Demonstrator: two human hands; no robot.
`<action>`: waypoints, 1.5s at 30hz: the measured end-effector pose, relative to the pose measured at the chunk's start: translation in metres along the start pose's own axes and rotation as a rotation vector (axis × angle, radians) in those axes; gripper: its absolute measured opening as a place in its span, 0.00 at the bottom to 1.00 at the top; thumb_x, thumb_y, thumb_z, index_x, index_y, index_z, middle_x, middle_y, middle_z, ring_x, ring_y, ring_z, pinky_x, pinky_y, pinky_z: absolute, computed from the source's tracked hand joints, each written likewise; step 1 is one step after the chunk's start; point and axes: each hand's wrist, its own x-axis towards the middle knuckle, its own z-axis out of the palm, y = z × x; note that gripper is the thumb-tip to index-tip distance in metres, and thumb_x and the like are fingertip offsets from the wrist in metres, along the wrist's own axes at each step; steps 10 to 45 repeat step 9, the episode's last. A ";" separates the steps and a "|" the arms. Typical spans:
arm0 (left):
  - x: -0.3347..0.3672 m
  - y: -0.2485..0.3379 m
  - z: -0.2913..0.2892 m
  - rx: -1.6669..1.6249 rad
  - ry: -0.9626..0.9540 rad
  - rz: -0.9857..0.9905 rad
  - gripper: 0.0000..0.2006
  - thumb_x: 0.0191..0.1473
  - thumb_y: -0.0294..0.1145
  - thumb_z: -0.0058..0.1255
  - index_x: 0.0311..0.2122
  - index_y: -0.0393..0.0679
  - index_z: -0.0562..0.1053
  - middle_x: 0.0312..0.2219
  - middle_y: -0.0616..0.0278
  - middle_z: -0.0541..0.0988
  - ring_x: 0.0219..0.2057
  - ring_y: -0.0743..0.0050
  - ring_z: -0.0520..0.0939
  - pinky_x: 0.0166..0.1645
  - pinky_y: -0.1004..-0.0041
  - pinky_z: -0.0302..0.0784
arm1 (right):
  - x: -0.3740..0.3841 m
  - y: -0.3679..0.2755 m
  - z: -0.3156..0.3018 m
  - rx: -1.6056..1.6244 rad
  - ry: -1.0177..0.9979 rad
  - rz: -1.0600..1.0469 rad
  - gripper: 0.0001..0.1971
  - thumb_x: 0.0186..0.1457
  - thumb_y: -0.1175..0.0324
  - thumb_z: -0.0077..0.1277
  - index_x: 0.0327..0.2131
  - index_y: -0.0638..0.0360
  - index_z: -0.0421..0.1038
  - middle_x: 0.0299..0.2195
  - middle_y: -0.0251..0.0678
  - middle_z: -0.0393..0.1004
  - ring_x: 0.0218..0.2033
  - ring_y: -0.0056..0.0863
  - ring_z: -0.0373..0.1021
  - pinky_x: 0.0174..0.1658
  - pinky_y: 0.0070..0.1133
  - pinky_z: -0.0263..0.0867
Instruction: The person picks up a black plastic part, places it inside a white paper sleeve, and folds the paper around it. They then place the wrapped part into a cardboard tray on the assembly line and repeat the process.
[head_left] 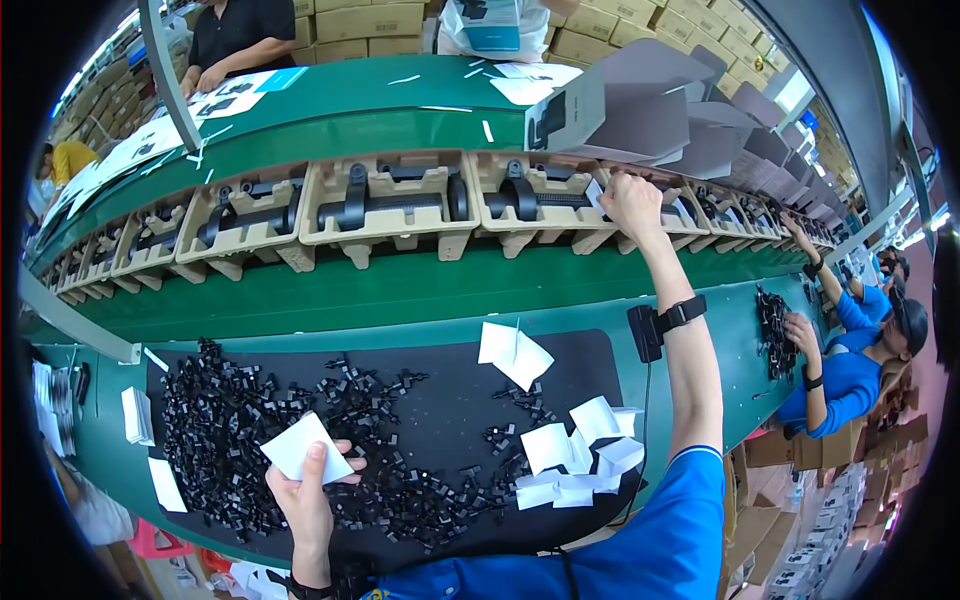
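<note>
My left hand [308, 490] grips a white square of folded paper [302, 446], thumb on top and fingers beneath, over a heap of small black plastic parts [225, 430]. Reaching far forward, my right hand [634, 204] is closed at a moulded cardboard tray. A white paper slip [595, 196] shows at its left side, apparently pinched, though the fingertips are partly hidden. The tray just left of it [490, 222] holds a black device [518, 190] with a round collar and a long bar. Loose folded white papers [515, 352] lie on the black mat [440, 365].
A row of similar filled trays [240, 225] runs across the green bench. Behind it stand open printed boxes [640, 110]. More white papers [585, 450] lie at right on the mat. Co-workers [850, 370] work at right and across the bench. A metal post [168, 75] rises at left.
</note>
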 end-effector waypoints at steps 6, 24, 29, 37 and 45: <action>0.000 -0.003 -0.011 0.035 -0.081 -0.020 0.20 0.56 0.33 0.46 0.49 0.29 0.65 0.31 0.43 0.78 0.26 0.60 0.82 0.25 0.73 0.80 | 0.005 -0.017 -0.001 -0.152 -0.010 0.173 0.15 0.40 0.57 0.58 0.23 0.60 0.73 0.22 0.44 0.75 0.28 0.39 0.74 0.34 0.32 0.70; -0.001 -0.002 -0.013 -0.030 -0.167 -0.083 0.20 0.55 0.34 0.47 0.48 0.31 0.65 0.33 0.42 0.77 0.27 0.57 0.82 0.24 0.70 0.79 | -0.005 -0.053 -0.042 -0.106 -0.136 0.124 0.19 0.41 0.53 0.58 0.31 0.59 0.74 0.26 0.49 0.76 0.31 0.44 0.74 0.36 0.34 0.70; -0.001 -0.002 -0.013 -0.030 -0.167 -0.083 0.20 0.55 0.34 0.47 0.48 0.31 0.65 0.33 0.42 0.77 0.27 0.57 0.82 0.24 0.70 0.79 | -0.005 -0.053 -0.042 -0.106 -0.136 0.124 0.19 0.41 0.53 0.58 0.31 0.59 0.74 0.26 0.49 0.76 0.31 0.44 0.74 0.36 0.34 0.70; -0.001 -0.002 -0.013 -0.030 -0.167 -0.083 0.20 0.55 0.34 0.47 0.48 0.31 0.65 0.33 0.42 0.77 0.27 0.57 0.82 0.24 0.70 0.79 | -0.005 -0.053 -0.042 -0.106 -0.136 0.124 0.19 0.41 0.53 0.58 0.31 0.59 0.74 0.26 0.49 0.76 0.31 0.44 0.74 0.36 0.34 0.70; -0.001 -0.002 -0.013 -0.030 -0.167 -0.083 0.20 0.55 0.34 0.47 0.48 0.31 0.65 0.33 0.42 0.77 0.27 0.57 0.82 0.24 0.70 0.79 | -0.005 -0.053 -0.042 -0.106 -0.136 0.124 0.19 0.41 0.53 0.58 0.31 0.59 0.74 0.26 0.49 0.76 0.31 0.44 0.74 0.36 0.34 0.70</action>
